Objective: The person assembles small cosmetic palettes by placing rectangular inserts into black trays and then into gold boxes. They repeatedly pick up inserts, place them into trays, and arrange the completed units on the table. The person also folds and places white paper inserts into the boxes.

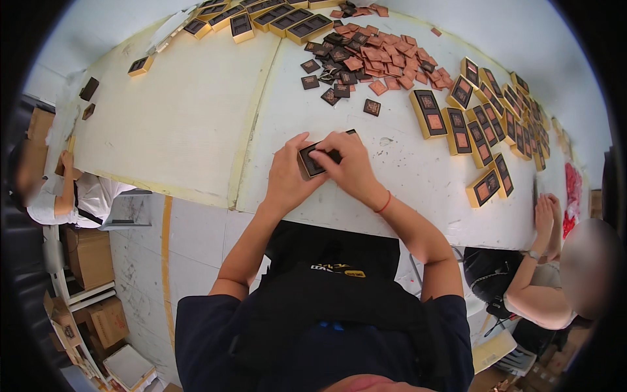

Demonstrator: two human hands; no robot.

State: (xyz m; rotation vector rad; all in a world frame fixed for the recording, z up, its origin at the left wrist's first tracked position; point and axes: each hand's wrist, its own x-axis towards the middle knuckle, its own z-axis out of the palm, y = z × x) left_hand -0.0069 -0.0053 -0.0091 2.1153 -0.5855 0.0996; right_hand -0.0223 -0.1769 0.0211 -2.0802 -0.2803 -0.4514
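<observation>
In front of me at the near edge of the table is a small dark box (pixel 309 161) with gold sides. My left hand (pixel 289 172) is closed round its left end, thumb along the near side. Over the box's right part bends my right hand (pixel 351 168), its fingers and thumb drawn together at the dark insert. Whatever lies under those fingertips is hidden. Beyond my hands, a heap of copper-coloured squares (pixel 385 55) mixes with dark squares (pixel 336 53). One dark square (pixel 371 107) lies apart, nearest my right hand.
Several gold-edged boxes holding squares (pixel 482 142) stand to the right. Boxes with bare dark inserts (pixel 287 21) line the far side. One person (pixel 62 196) is at the left, another (pixel 545 281) at the right. Red material (pixel 572 189) lies at the right end of the table.
</observation>
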